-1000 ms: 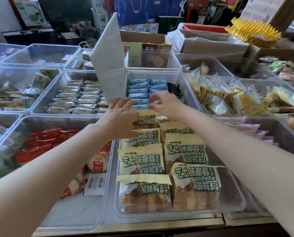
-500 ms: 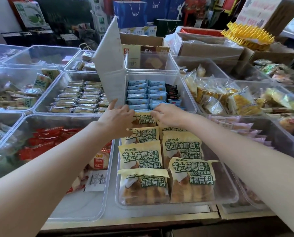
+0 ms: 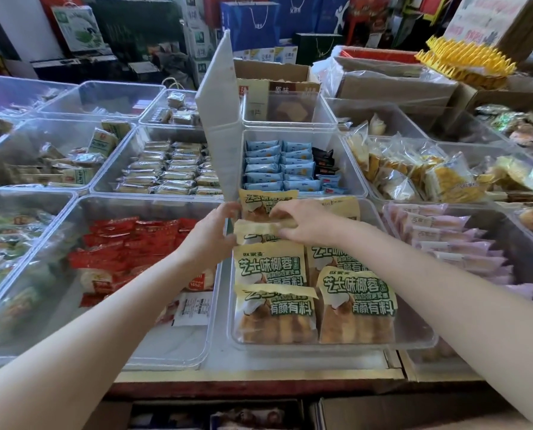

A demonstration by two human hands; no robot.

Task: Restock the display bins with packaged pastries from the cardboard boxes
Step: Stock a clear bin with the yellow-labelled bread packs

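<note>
A clear display bin in front of me holds two rows of yellow-and-green pastry packs. Both hands work at the bin's far end. My left hand grips the left edge of a folded-over yellow pack in the left row. My right hand presses on the same pack from above and the right, fingers curled over it. Another yellow pack stands behind, against the far wall. Cardboard boxes sit at the back; another box is below the counter edge.
Clear bins surround this one: red packs to the left, blue packs behind, pink packs to the right. A raised clear lid stands upright just beyond my left hand. Yellow plastic tags lie at the back right.
Both hands have drawn back from the blue-pack bin's edge to the far end of the yellow-pack bin and closed on a pack there. The camera has tilted down.
</note>
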